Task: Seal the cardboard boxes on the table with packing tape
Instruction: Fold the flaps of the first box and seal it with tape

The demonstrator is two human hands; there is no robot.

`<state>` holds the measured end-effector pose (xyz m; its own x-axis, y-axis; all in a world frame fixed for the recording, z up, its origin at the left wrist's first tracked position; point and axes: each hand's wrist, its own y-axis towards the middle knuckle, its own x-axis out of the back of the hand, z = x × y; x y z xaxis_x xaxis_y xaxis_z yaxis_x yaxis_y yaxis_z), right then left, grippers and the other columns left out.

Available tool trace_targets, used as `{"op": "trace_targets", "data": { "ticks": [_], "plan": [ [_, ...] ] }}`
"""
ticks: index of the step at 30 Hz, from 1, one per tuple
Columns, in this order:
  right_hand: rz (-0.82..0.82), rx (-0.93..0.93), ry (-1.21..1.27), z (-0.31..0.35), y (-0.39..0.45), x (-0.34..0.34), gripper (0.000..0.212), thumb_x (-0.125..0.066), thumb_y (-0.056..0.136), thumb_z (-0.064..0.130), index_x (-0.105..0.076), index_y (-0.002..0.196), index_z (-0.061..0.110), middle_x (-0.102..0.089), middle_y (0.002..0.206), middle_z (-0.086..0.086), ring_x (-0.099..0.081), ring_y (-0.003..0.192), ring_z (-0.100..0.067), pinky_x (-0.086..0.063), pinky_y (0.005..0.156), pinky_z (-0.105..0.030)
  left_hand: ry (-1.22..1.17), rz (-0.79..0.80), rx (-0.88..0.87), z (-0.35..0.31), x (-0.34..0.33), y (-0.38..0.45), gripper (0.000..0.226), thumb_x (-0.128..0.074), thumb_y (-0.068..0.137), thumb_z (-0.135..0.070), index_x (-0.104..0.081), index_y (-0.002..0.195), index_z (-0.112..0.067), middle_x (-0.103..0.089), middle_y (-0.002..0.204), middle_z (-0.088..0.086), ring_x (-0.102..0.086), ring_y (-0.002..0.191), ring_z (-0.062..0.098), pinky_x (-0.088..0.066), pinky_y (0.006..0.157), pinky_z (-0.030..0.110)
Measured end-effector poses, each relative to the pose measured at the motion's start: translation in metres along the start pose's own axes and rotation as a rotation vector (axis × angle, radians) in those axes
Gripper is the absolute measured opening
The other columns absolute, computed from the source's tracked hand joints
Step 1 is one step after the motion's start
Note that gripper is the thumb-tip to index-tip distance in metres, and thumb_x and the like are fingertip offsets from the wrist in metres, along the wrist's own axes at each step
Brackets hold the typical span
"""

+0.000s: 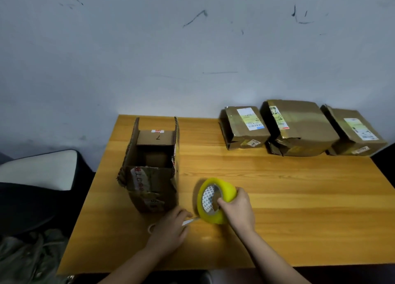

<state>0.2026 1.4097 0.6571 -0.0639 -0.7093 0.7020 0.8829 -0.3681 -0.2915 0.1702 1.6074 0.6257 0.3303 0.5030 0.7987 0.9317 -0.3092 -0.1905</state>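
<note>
So the right hand has its fingers hooked into the core of the yellow tape roll, thumb over the outer rim, holding it just off the table near the front edge. The left hand is pinching the loose tape end, a short strip pulled out from the bottom of the roll.

Stuff that could go sideways, imo: that strip is short and thin, so if the pinch slips it'll snap back onto the roll and you're hunting for the edge again. Pull it at an angle and it could tear into a sliver or fold onto itself. Also the open box by the left edge has its flaps standing up and its front looks torn, so the flaps need holding down or the tape will bridge a gap and wrinkle.

Count: one tape roll, four boxes total. One open at the left, three closed boxes in a row along the back right corner, touching or almost. Two hands.
</note>
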Motion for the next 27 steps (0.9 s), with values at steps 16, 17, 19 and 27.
{"op": "trace_targets", "data": {
  "ticks": [16, 17, 19, 27],
  "plan": [
    [-0.062, 0.754, 0.349, 0.060, -0.037, 0.083, 0.051, -0.047, 0.084, 0.049, -0.047, 0.134, 0.037, -0.047, 0.111, 0.017, -0.045, 0.113, -0.005, -0.038, 0.092, -0.020, -1.130, -0.095, 0.136, -0.136, 0.114, 0.038, 0.012, -0.052, 0.087, -0.021, -0.059, 0.096, -0.020, -0.064, 0.091, 0.010, -0.060, 0.086, 0.023, -0.045, 0.075, 0.034],
    [-0.060, 0.732, 0.434, 0.066, -0.037, 0.085, 0.052, -0.049, 0.083, 0.049, -0.045, 0.134, 0.037, -0.047, 0.114, 0.015, -0.045, 0.115, -0.006, -0.038, 0.093, -0.020, -1.110, -0.076, 0.107, -0.140, 0.120, 0.035, 0.018, -0.054, 0.080, -0.028, -0.060, 0.095, -0.020, -0.063, 0.096, 0.016, -0.060, 0.090, 0.027, -0.046, 0.080, 0.039],
    [-0.016, 0.684, 0.539, 0.080, -0.037, 0.086, 0.065, -0.055, 0.077, 0.051, -0.034, 0.137, 0.040, -0.041, 0.129, 0.009, -0.041, 0.125, -0.003, -0.038, 0.100, -0.019, -1.158, -0.064, 0.091, -0.147, 0.128, 0.030, 0.034, -0.058, 0.066, -0.037, -0.061, 0.093, -0.017, -0.060, 0.102, 0.027, -0.058, 0.093, 0.033, -0.045, 0.086, 0.048],
    [0.332, 0.607, 0.577, 0.097, -0.033, 0.106, 0.090, -0.070, 0.060, 0.060, -0.021, 0.135, 0.061, -0.029, 0.151, 0.011, -0.037, 0.137, -0.012, -0.044, 0.104, -0.038, -1.250, -0.073, 0.137, -0.153, 0.141, 0.018, 0.049, -0.051, 0.067, -0.044, -0.065, 0.105, -0.017, -0.066, 0.106, 0.021, -0.061, 0.092, 0.032, -0.046, 0.092, 0.050]
  ]
}}
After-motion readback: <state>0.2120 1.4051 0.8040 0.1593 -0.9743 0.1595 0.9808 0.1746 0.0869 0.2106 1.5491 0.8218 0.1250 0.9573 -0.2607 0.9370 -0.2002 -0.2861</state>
